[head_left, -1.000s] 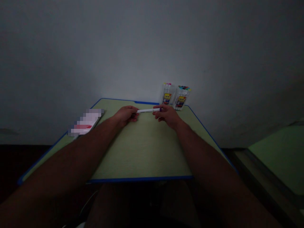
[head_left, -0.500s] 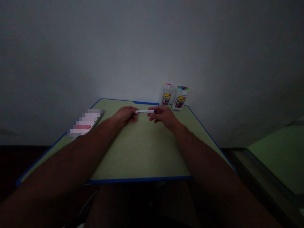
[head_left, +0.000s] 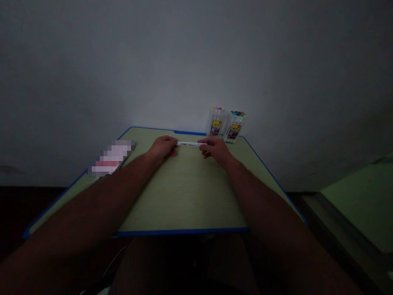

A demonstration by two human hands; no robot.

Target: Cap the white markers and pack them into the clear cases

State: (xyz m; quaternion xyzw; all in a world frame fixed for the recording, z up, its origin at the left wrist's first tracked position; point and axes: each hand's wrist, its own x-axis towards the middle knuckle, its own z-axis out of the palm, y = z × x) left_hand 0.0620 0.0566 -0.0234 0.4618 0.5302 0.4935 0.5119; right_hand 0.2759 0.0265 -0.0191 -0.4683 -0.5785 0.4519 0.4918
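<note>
A white marker pen (head_left: pixel 190 144) lies level between my two hands above the far half of a green desk (head_left: pixel 184 196) with a blue edge. My left hand (head_left: pixel 162 148) is closed on the pen's left end. My right hand (head_left: pixel 215 149) pinches its right end, and the purple cap seen earlier is now hidden under those fingers. Both forearms reach in from the bottom corners of the view.
Two clear packs of coloured markers (head_left: pixel 216 121) (head_left: pixel 235 126) stand upright at the desk's far right corner against the white wall. A flat white and red item (head_left: pixel 111 157) lies at the left edge. Another green surface (head_left: pixel 362 200) sits to the right.
The purple cap in my right hand moved left along the pen and is now covered by my fingers. Both hands came slightly closer together, then held the pen level.
</note>
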